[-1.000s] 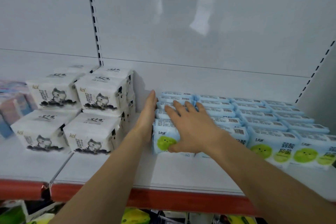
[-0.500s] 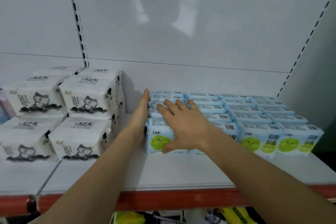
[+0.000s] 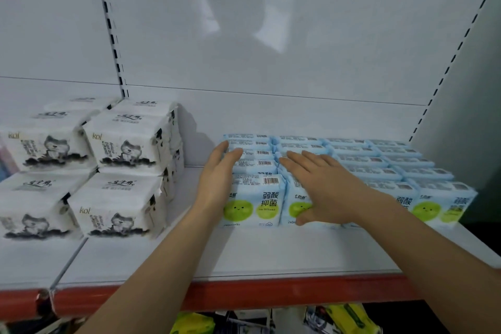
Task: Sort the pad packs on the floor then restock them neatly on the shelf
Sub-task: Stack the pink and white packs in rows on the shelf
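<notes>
On the white shelf (image 3: 244, 255), right-hand bay: blue pad packs (image 3: 360, 168) are ranged in four columns running front to back, each pack stood on edge with its long axis across the shelf, printed face forward.

Left hand (image 3: 217, 184): held edge-on, fingers straight and together, laid flat along the outer left flank of the leftmost column (image 3: 254, 171); nothing is gripped. The packs lie directly to the right of its palm.

Right hand (image 3: 322, 187): palm down, fingers straight and slightly spread, resting on the tops of the second column (image 3: 295, 149), thumb against the front face of its first pack; nothing is gripped.

White tissue packs (image 3: 122, 171): stacked two high in the left bay, apart from the blue block, with a bare strip of shelf between.

Judgement: squaring-up of the block is in hand. Any closing push would be made rightward by the left hand, it being the nearer to the free flank, while the right hand steadies from above.
</notes>
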A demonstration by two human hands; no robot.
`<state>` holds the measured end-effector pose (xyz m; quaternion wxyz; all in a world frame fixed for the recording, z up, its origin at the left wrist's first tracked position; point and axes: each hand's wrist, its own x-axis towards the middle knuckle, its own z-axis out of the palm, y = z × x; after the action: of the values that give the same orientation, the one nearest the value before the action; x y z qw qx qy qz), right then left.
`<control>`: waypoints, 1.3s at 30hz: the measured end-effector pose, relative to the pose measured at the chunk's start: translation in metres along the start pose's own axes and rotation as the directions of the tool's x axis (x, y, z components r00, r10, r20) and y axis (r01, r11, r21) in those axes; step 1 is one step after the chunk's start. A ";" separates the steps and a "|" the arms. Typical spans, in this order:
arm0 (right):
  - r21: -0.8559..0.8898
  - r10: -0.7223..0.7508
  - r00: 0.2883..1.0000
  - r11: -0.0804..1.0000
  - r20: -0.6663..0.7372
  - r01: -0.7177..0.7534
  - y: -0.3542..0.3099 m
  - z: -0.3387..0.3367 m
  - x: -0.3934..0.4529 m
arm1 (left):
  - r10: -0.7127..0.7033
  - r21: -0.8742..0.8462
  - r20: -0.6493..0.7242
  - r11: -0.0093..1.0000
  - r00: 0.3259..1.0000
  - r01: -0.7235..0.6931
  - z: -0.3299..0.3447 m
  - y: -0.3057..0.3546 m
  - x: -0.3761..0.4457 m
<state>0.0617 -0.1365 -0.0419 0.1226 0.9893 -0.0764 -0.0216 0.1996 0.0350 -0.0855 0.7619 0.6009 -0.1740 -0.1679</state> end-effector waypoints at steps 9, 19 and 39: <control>-0.003 0.023 0.998 1.000 -0.054 -0.023 0.025 0.001 -0.030 | 0.230 0.351 -0.065 0.916 0.971 -0.193 -0.002 0.023 -0.012; -0.009 0.068 0.998 0.998 0.003 -0.068 0.099 0.025 -0.061 | 0.114 0.747 0.662 -0.179 0.741 -0.640 0.113 0.010 -0.047; 0.010 -0.054 0.994 0.998 -0.092 0.055 0.198 0.058 -0.085 | 0.161 0.773 0.616 -0.315 0.771 -0.551 0.215 -0.030 -0.049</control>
<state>-0.0543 -0.3266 -0.0471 0.1191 0.9917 -0.0438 0.0212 0.0545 -0.1326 -0.0710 0.0148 0.8368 -0.5118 0.1940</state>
